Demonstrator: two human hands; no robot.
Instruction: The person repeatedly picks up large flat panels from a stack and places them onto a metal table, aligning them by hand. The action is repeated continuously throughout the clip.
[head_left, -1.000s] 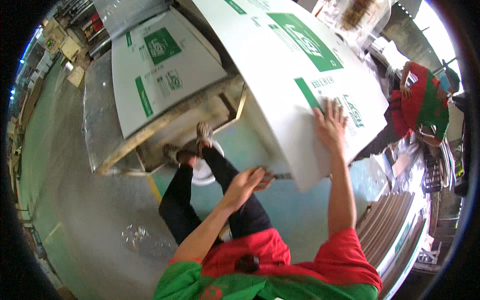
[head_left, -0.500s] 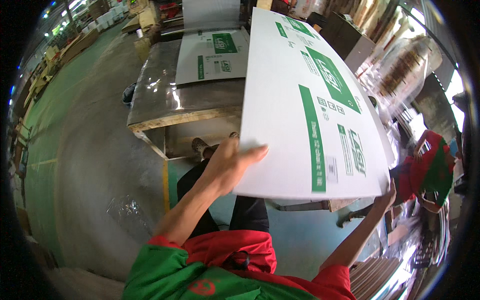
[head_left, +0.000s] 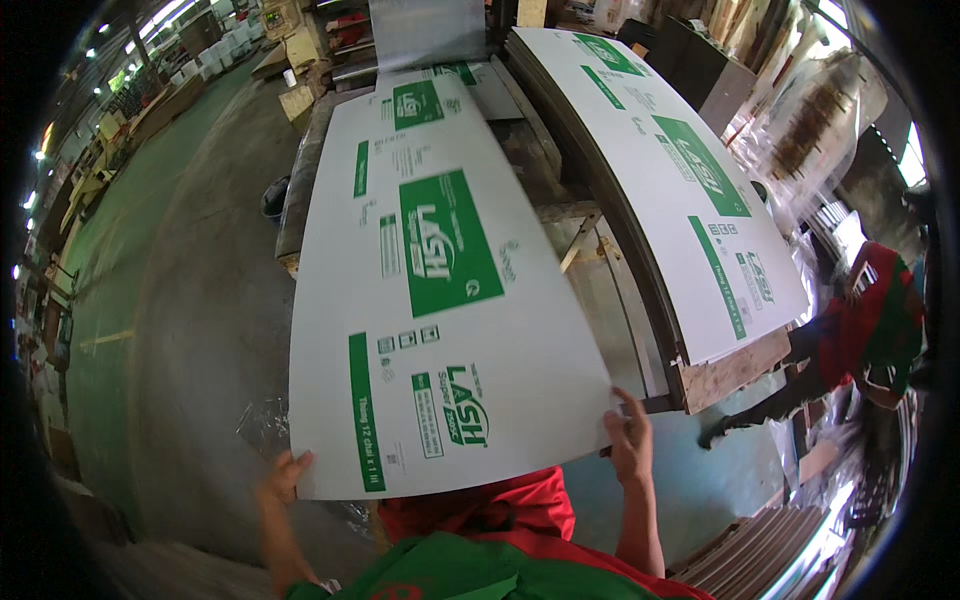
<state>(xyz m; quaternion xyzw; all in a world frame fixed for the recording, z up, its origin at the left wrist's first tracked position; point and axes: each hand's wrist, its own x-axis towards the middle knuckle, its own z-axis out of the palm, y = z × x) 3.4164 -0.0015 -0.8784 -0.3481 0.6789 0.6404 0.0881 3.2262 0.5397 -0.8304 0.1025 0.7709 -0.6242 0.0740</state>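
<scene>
Item: large white cardboard sheet (head_left: 440, 330) with green printed panels and a green stripe, unfolded and flat, held out in front of the person at its near edge; its far end reaches over the worktable (head_left: 300, 200) beyond. Left hand (head_left: 285, 475): at the sheet's near left corner, fingers curled around the edge, thumb side showing above it, gripping the corner. Right hand (head_left: 630, 445): at the near right corner, fingers spread and extended upward against the sheet's edge, palm pressed to it; whether any fingers wrap underneath cannot be told. Adjacent: a stack of like white-and-green sheets (head_left: 680, 190) lying on a wooden pallet (head_left: 735, 370) to the right, well apart from the left hand, its near corner just beside the right hand. More printed sheets (head_left: 430, 100) lie on the far end of the worktable. Floor (head_left: 150, 330): grey-green concrete, with a crumpled piece of clear plastic film (head_left: 260, 425) near the left hand. Another person in a red and green top (head_left: 875, 320) stands at the right rim, beyond the pallet. Foreground: the wearer's own red and green shirt (head_left: 480, 550) at the lower edge.
</scene>
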